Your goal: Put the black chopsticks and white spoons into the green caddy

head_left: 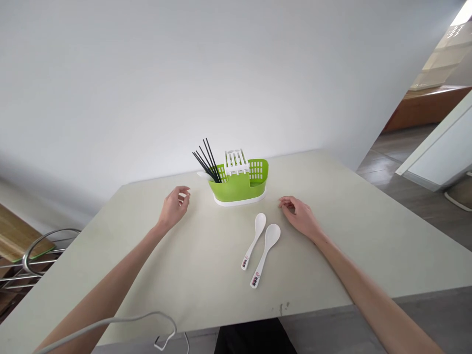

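Note:
My left hand rests on the table to the left of a green and white utensil caddy, its fingers loosely curved and holding nothing. To the caddy's right, my right hand lies on the table with relaxed, slightly bent fingers and nothing in them. Black chopsticks lean out of the caddy's left end, beside a white piece whose kind I cannot make out. In front of the caddy lie a smaller white spoon and a larger white spoon, bowls pointing away from me, labels on their handles.
The pale table meets a white wall at its back. A grey cable crosses over my left forearm at the lower left. Off the left side stands a metal rack with a wooden board.

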`<state>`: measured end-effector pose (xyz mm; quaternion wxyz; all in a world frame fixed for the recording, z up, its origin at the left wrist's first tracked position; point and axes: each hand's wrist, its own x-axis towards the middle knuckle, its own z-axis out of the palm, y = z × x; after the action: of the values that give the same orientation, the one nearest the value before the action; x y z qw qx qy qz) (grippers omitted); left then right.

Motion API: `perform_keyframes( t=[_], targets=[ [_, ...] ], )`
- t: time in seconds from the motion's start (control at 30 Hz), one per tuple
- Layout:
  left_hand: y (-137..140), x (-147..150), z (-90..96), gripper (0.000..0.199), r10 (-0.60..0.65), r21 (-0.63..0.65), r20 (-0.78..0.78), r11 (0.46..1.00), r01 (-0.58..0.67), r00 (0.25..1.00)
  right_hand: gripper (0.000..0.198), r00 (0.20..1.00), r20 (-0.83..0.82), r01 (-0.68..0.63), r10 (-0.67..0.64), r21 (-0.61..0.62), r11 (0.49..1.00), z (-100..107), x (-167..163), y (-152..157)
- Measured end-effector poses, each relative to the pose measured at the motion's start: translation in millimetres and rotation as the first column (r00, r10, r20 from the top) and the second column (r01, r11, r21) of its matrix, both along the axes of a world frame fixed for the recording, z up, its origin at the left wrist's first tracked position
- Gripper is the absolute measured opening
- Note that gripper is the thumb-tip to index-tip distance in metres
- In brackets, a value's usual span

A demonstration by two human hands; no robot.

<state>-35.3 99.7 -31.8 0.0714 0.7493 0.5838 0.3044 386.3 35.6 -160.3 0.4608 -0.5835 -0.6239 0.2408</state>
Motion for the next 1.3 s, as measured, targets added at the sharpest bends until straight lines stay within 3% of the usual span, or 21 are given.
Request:
perform_keyframes(
  t=[0.13, 0.27, 0.37, 0.63, 0.73, 0.8, 0.87, 0.93, 1.0, 1.13, 1.3],
  targets=[
    [-36.4, -21.5, -25.8, 0.036, 0.088, -0.137, 0.025, 0.987, -0.084, 0.996, 0.026, 0.998, -0.049, 0.024, -0.026, -0.047, 0.999, 5.8, -1.8, -7.3],
    [-65.1, -37.0, -34.2, 0.039, 0.142, -0.201, 0.028, 0.971, -0.133, 0.99, 0.029, 0.999, -0.04, -0.035, 0.031, -0.11, 0.993, 12.7, -6.3, -29.1],
    [-74.9, -42.7, -36.9, 0.039, 0.162, -0.191, 0.065, 0.97, -0.147, 0.985, 0.033, 0.994, 0.048, -0.088, 0.095, -0.132, 0.987, 16.0, -12.8, -47.5],
    [-81.3, -46.5, -42.3, 0.038, 0.127, -0.198, 0.132, 0.975, -0.099, 0.983, 0.031, 0.975, 0.202, -0.061, 0.093, -0.163, 0.985, 18.1, -30.0, -65.0],
    [-80.5, -48.8, -44.7, 0.038, 0.121, -0.198, 0.157, 0.976, -0.089, 0.98, 0.038, 0.969, 0.165, -0.143, 0.183, -0.23, 0.963, 41.1, -26.1, -69.4],
    [-79.4, -49.7, -46.3, 0.037, 0.12, -0.196, 0.171, 0.977, -0.086, 0.978, 0.042, 0.959, 0.121, -0.221, 0.256, -0.244, 0.944, 69.7, -23.2, -72.6],
    [-78.6, -50.0, -47.4, 0.035, 0.125, -0.197, 0.181, 0.976, -0.089, 0.976, 0.045, 0.964, 0.111, -0.213, 0.242, -0.227, 0.95, 106.0, -24.1, -74.1],
    [-78.6, -50.1, -47.7, 0.034, 0.128, -0.2, 0.188, 0.976, -0.09, 0.974, 0.046, 0.976, 0.166, -0.125, 0.144, -0.121, 0.985, 145.3, -30.8, -72.2],
    [-79.5, -50.0, -47.5, 0.033, 0.127, -0.203, 0.196, 0.975, -0.087, 0.972, 0.041, 0.981, 0.192, -0.051, 0.033, 0.087, 0.995, 182.1, -43.2, -65.4],
    [-81.2, -50.1, -46.8, 0.033, 0.138, -0.219, 0.204, 0.971, -0.092, 0.969, 0.036, 0.972, 0.173, 0.064, -0.157, 0.449, 0.891, 235.3, -74.3, -37.4],
    [-81.2, -51.6, -48.1, 0.033, 0.139, -0.21, 0.222, 0.973, -0.092, 0.965, 0.039, 0.922, 0.278, 0.02, -0.271, 0.664, 0.748, 255.6, -106.4, 9.9]
  ],
)
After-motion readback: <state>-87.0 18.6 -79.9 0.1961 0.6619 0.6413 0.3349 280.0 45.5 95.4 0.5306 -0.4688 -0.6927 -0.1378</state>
